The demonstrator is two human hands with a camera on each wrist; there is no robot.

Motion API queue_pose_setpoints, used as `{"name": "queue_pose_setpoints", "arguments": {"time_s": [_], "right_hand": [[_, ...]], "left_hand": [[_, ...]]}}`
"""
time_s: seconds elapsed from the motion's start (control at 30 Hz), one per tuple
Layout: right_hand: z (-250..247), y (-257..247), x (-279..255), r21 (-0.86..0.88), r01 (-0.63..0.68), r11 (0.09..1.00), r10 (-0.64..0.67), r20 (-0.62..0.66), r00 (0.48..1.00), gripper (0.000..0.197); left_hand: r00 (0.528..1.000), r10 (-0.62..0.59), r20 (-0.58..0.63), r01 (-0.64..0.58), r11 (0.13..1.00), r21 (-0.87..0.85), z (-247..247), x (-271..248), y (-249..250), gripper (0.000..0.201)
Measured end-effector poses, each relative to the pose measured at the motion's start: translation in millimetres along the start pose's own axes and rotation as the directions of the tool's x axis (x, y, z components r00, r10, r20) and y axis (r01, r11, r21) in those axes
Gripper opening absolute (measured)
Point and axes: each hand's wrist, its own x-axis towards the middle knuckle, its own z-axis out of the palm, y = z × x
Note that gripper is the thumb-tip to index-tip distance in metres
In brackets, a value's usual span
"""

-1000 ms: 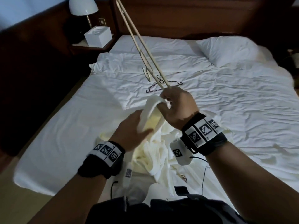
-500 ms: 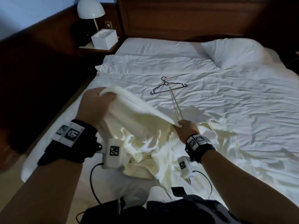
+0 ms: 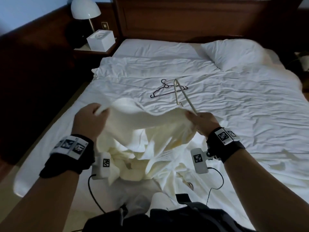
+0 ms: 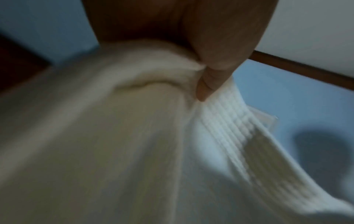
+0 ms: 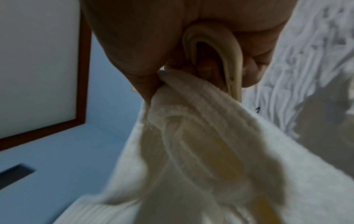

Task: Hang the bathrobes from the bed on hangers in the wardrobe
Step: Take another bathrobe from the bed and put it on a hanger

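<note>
Dim room; wooden headboard, nightstand lamp.

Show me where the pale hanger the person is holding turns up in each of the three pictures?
Head: the cream hanger juts up from the right hand, centre right.
Left wrist: not in it.
Right wrist: upper centre, its curved end loops inside the curled fingers.
Shared landmark: the cream bathrobe, gripped in all three views.
</note>
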Motion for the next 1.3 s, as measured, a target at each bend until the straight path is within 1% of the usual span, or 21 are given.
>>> {"name": "queue_pose_setpoints", "arguments": {"time_s": [0.1,0.2,0.23,0.27,0.33,0.37,0.4,0.47,0.53,0.57,0.63,0.7,0.77,0.83,0.9,0.97,1.03,1.1,1.17,1.23,1.3], "right_hand": [[10.0,-18.4,-15.3,-0.057,0.207,0.977,-0.2,0.098,0.975,0.054],[20.3,-39.5,-28.6,-0.002,0.339,0.941,-0.331,0.207,0.921,0.049],[23.1,-43.2,-30.1,0.008,0.351,0.936,-0.343,0.235,0.909,0.047],[25.8,-44.7,-30.2,0.008,0.361,0.932,-0.351,0.263,0.899,0.045],[31.3,-41.6,-29.5,-0.023,0.386,0.922,-0.365,0.281,0.887,0.043],[33.2,-38.3,-28.8,-0.038,0.402,0.915,-0.377,0.275,0.885,0.045],[34.2,-33.7,-26.9,-0.046,0.408,0.912,-0.383,0.26,0.886,0.049],[32.8,-26.4,-23.9,-0.038,0.376,0.926,-0.357,0.236,0.904,0.052],[32.2,-21.0,-21.3,-0.024,0.338,0.941,-0.322,0.247,0.914,0.055],[32.2,-19.6,-21.5,-0.01,0.312,0.95,-0.299,0.264,0.917,0.057],[31.2,-18.6,-22.8,0.04,0.274,0.961,-0.273,0.301,0.914,0.053],[31.1,-17.0,-22.9,0.075,0.249,0.966,-0.26,0.33,0.908,0.045],[31.4,-11.8,-20.8,0.113,0.232,0.966,-0.257,0.317,0.913,0.042],[29.3,-5.6,-15.4,0.108,0.217,0.97,-0.237,0.23,0.944,0.033],[21.6,0.8,-10.5,0.014,0.193,0.981,-0.193,0.118,0.974,0.023],[12.8,6.8,-10.9,-0.027,0.158,0.987,-0.158,0.029,0.987,0.028],[5.7,13.3,-14.0,0.172,0.159,0.972,-0.153,-0.047,0.987,0.028],[1.8,17.4,-16.1,0.389,0.161,0.907,-0.132,-0.099,0.986,0.016],[0.5,20.4,-19.0,0.472,0.12,0.874,-0.086,-0.092,0.992,0.02],[1.3,24.8,-21.7,0.542,0.045,0.839,-0.031,-0.036,0.999,0.022],[1.0,28.8,-25.9,0.598,-0.017,0.802,0.002,0.026,1.0,0.022]], "left_hand": [[0.963,0.233,0.134,-0.245,0.966,0.078,26.6,-5.6,7.6,0.074],[0.787,0.51,0.348,-0.537,0.843,-0.021,52.1,-22.8,27.2,0.098],[0.749,0.521,0.408,-0.526,0.843,-0.111,59.4,-30.6,34.8,0.099],[0.749,0.505,0.428,-0.456,0.862,-0.22,65.3,-39.1,42.9,0.094],[0.81,0.52,0.272,-0.411,0.834,-0.368,74.5,-53.8,52.9,0.07],[0.801,0.582,0.139,-0.511,0.787,-0.346,75.7,-59.8,54.7,0.057],[0.731,0.681,0.038,-0.652,0.715,-0.252,77.5,-64.4,53.8,0.046],[0.475,0.88,0.033,-0.879,0.476,-0.027,82.9,-69.7,45.3,0.033],[0.23,0.967,0.112,-0.972,0.221,0.084,86.9,-70.9,37.3,0.033],[0.15,0.979,0.14,-0.985,0.136,0.106,87.4,-69.8,35.9,0.037],[0.071,0.984,0.164,-0.989,0.048,0.142,86.5,-62.9,38.8,0.037],[0.051,0.978,0.202,-0.986,0.017,0.164,81.4,-56.7,47.4,0.025],[0.071,0.968,0.241,-0.983,0.028,0.18,79.4,-51.5,51.1,0.01],[0.155,0.945,0.286,-0.979,0.109,0.17,78.6,-48.9,47.8,0.003],[0.264,0.906,0.33,-0.962,0.223,0.157,76.9,-47.9,40.0,0.009],[0.386,0.837,0.389,-0.922,0.332,0.202,78.4,-45.2,28.6,0.01],[0.567,0.703,0.429,-0.823,0.508,0.255,84.1,-37.2,12.3,0.023],[0.773,0.484,0.411,-0.605,0.756,0.248,87.6,-29.0,1.3,0.04],[0.901,0.208,0.381,-0.23,0.973,0.013,85.0,-22.2,-0.4,0.042],[0.93,-0.012,0.368,0.13,0.946,-0.297,83.7,-17.5,5.7,0.037],[0.903,-0.119,0.412,0.31,0.845,-0.435,85.3,-11.6,10.6,0.03]]}}
